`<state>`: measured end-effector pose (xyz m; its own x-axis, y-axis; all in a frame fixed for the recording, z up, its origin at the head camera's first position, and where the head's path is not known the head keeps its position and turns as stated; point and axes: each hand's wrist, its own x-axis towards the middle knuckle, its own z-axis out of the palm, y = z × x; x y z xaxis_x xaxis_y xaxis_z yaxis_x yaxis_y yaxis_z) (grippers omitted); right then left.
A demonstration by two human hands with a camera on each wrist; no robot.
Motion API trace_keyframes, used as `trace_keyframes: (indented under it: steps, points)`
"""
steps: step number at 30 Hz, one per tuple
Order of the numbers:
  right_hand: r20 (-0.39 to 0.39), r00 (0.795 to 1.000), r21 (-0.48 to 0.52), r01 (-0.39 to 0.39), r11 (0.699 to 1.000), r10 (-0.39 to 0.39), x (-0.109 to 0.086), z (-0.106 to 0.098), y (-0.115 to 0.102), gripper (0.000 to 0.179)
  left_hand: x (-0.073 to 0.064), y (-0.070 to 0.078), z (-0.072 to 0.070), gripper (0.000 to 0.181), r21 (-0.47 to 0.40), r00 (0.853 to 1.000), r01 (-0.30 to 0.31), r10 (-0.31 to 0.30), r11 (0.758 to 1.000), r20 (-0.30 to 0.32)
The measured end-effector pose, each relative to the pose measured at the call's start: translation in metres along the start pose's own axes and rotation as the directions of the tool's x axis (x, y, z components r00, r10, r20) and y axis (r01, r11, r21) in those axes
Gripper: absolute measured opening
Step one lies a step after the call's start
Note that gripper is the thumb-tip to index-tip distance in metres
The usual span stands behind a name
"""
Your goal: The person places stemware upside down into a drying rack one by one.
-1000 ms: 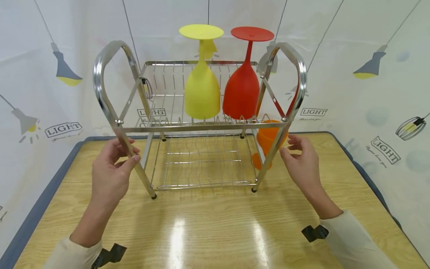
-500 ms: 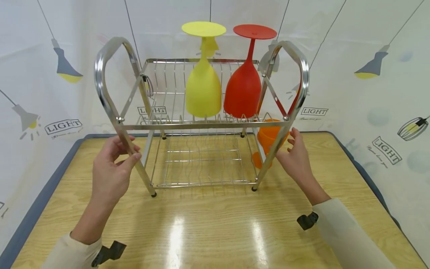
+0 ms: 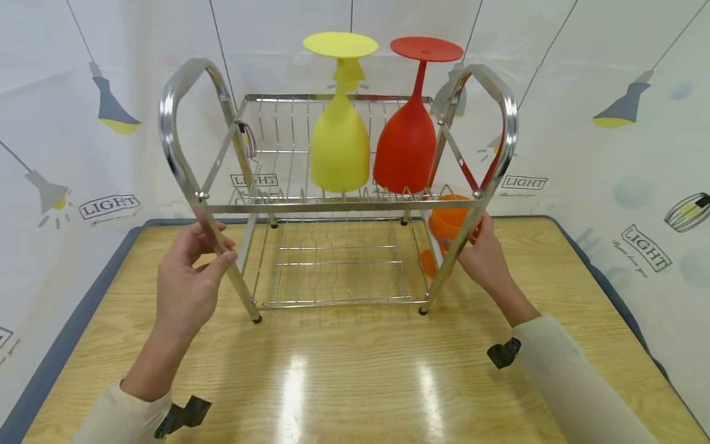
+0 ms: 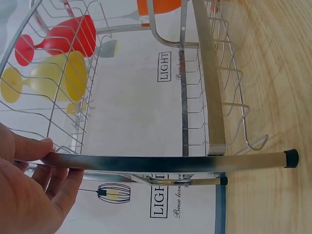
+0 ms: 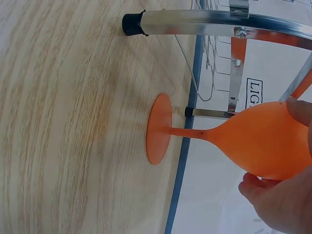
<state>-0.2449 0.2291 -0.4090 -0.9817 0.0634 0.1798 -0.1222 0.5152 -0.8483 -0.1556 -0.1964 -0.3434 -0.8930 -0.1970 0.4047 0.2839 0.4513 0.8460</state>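
A two-tier metal dish rack (image 3: 333,208) stands on the wooden table. My left hand (image 3: 188,287) pinches its left front upright between thumb and fingers, as the left wrist view confirms. On the top tier, a yellow goblet (image 3: 339,145) and a red goblet (image 3: 405,148) are upside down, side by side. An orange goblet (image 5: 258,141) is upright just outside the rack's right side, its foot down at the table. My right hand (image 5: 287,202) grips its bowl, thumb and fingers on opposite sides. In the head view the rack's right upright partly covers this goblet.
The rack's lower tier (image 3: 338,264) is a wire shelf low over the table (image 3: 355,370). A white backdrop (image 3: 582,166) printed with lamps surrounds the table at the back and sides. Black rubber feet (image 5: 132,24) cap the rack's legs.
My right hand has moved left and in to the orange goblet and now grips its bowl. The left hand keeps its hold on the rack. The head view has shifted slightly.
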Motion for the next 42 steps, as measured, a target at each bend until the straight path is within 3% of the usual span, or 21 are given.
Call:
trace_keyframes:
  steps: [8,13,21,27,34,42]
  points:
    - [0.032,0.999,0.044,-0.012,0.999,0.010,-0.003,-0.006,-0.003,0.088,0.000,-0.001,0.000,0.034,-0.008,1.000,0.000,0.000,1.000,-0.004]
    - [0.023,0.999,0.049,0.037,0.998,-0.038,-0.007,-0.014,-0.007,0.085,-0.002,-0.002,-0.001,0.035,-0.009,1.000,-0.004,0.004,1.000,0.001]
    - [0.062,0.997,0.059,0.040,0.997,-0.044,-0.023,-0.041,-0.025,0.085,-0.003,-0.003,-0.001,0.036,-0.032,1.000,-0.003,0.002,0.999,-0.004]
    - [0.000,0.997,0.059,0.081,0.995,-0.081,-0.041,-0.058,-0.037,0.082,-0.003,-0.002,-0.001,0.036,-0.058,1.000,0.000,0.001,0.998,0.007]
    - [-0.069,0.986,0.057,0.155,0.986,-0.151,-0.062,-0.065,-0.053,0.076,-0.006,-0.002,-0.004,0.037,-0.065,1.000,0.015,-0.016,0.998,-0.004]
    - [-0.111,0.964,0.211,0.262,0.942,-0.243,-0.089,-0.070,-0.066,0.077,-0.005,-0.003,-0.007,0.037,-0.018,0.999,0.015,-0.014,1.000,0.052]
